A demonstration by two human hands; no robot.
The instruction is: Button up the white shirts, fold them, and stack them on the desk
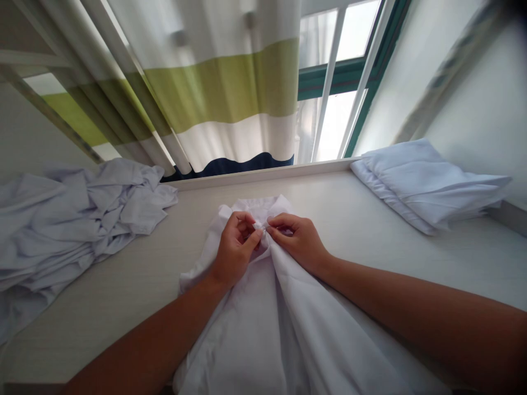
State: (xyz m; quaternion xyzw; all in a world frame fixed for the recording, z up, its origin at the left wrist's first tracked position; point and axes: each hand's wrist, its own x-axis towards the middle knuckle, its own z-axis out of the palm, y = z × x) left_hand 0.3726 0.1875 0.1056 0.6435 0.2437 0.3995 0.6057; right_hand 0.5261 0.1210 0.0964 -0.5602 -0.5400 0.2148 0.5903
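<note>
While both hands pinch the white shirt (263, 307) near its collar on the table (370, 219), left hand (235, 248) and right hand (297, 240) fingertips pressed together there, thin fabric could slip free; the crumpled pile (69, 219) sits well apart

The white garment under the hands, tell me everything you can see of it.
The white garment is thin, smooth woven cloth, seemingly a shirt, lying spread and creased on the pale table, its collar end toward the window. The left hand and right hand pinch its front edges together near the collar, raising a ridge. Its lower part runs out of view.
</note>
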